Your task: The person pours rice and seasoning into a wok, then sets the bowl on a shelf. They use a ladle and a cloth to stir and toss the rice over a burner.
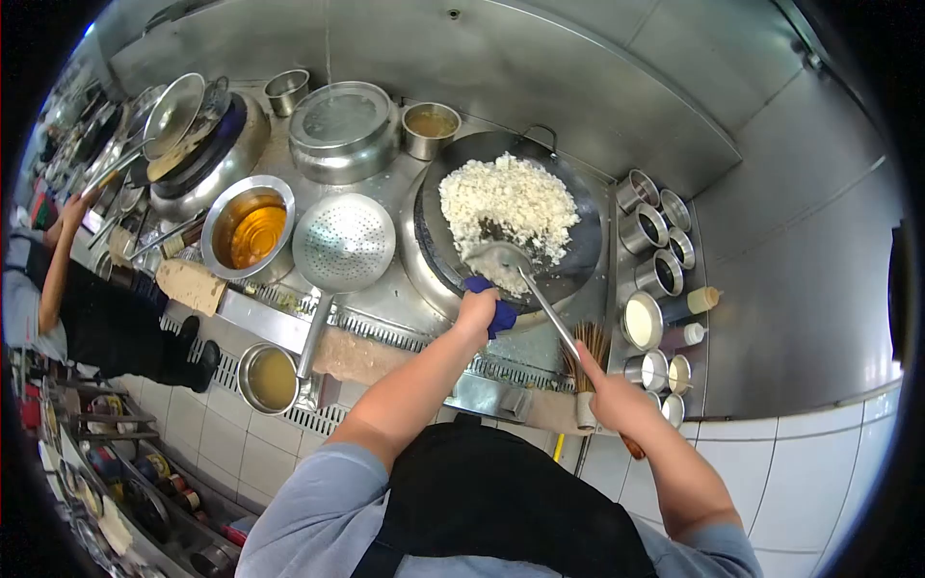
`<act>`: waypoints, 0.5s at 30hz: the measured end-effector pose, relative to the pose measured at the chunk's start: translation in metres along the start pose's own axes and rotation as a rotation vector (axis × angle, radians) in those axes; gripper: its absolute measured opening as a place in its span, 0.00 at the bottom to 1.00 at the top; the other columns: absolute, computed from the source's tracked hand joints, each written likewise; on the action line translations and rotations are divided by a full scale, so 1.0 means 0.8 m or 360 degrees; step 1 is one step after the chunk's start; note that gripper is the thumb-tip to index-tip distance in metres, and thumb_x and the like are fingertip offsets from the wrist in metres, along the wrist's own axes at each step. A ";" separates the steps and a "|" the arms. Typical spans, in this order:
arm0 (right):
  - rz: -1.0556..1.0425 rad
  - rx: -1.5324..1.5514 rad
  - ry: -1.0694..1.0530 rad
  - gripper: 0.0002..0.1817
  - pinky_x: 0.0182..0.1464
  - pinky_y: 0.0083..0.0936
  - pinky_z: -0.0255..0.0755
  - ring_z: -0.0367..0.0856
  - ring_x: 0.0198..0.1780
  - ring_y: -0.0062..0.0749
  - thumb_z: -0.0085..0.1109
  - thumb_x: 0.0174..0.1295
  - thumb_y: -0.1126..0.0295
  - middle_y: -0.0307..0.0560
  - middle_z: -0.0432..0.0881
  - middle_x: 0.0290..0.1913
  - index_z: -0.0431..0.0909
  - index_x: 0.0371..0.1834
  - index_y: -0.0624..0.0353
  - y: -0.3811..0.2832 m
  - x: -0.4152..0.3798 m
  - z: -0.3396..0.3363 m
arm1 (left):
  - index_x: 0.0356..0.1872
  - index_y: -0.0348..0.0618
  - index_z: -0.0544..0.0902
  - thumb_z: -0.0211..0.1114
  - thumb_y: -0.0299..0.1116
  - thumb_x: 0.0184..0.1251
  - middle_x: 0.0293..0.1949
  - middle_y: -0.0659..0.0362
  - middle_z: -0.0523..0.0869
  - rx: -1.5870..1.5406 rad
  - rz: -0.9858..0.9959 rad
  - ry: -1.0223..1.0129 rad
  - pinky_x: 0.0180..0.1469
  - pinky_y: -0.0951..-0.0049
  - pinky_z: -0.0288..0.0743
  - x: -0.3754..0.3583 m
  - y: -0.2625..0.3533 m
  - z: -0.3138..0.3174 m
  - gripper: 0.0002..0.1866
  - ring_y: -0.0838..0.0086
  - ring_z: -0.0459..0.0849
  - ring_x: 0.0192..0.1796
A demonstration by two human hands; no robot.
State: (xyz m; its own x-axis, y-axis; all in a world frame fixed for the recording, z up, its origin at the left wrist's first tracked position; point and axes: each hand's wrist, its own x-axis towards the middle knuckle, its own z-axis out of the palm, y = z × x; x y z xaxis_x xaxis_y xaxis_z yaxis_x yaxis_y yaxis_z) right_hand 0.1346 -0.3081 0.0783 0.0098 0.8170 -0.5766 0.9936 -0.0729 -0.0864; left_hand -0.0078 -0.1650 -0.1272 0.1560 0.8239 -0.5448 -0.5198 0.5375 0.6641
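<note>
White rice-like food (511, 202) lies in a large black wok (586, 260) on the stove. My left hand (479, 313) is closed round a dark blue cloth (501, 313) at the wok's near edge; the cloth hides what is under it. My right hand (617, 400) is wrapped round the wooden-ended handle of a long metal ladle (501, 258). The ladle's bowl rests in the wok at the near left side of the food, below a patch of bare wok.
Left of the wok are a perforated strainer (344, 241), a pot of orange liquid (252, 236) and a lidded pot (344, 130). Small metal containers (644, 229) and bottles stand at the right. A bamboo brush (585, 366) is near my right hand. Another person (106, 313) stands at far left.
</note>
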 end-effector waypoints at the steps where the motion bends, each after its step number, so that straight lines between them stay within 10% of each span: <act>1: 0.0019 -0.0017 -0.0018 0.44 0.43 0.47 0.72 0.80 0.39 0.60 0.42 0.55 0.79 0.74 0.78 0.37 0.36 0.75 0.41 0.000 0.000 0.000 | 0.35 0.38 0.75 0.56 0.28 0.53 0.31 0.58 0.77 -0.0018 0.0007 0.0022 0.34 0.68 0.72 0.000 0.003 -0.001 0.09 0.69 0.77 0.32; 7: 0.0031 0.0131 0.0288 0.44 0.44 0.46 0.72 0.80 0.38 0.60 0.43 0.55 0.78 0.73 0.78 0.37 0.36 0.75 0.41 -0.023 0.119 0.022 | 0.35 0.38 0.75 0.55 0.27 0.54 0.30 0.58 0.78 0.0054 -0.0022 -0.0020 0.32 0.68 0.74 -0.031 0.026 0.008 0.07 0.69 0.79 0.30; 15: -0.0148 0.0080 0.0039 0.46 0.41 0.45 0.72 0.80 0.35 0.60 0.44 0.54 0.80 0.72 0.78 0.35 0.34 0.75 0.41 0.013 0.032 0.015 | 0.35 0.37 0.76 0.56 0.27 0.54 0.30 0.57 0.78 0.0091 0.0043 -0.0033 0.33 0.67 0.74 -0.002 0.005 -0.004 0.08 0.68 0.79 0.31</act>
State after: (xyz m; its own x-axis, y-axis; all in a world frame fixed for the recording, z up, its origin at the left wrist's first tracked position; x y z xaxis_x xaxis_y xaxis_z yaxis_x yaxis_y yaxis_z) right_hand 0.1443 -0.2948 0.0532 -0.0790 0.8353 -0.5442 0.9835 -0.0239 -0.1795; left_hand -0.0129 -0.1648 -0.1252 0.1601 0.8415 -0.5159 -0.4755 0.5238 0.7068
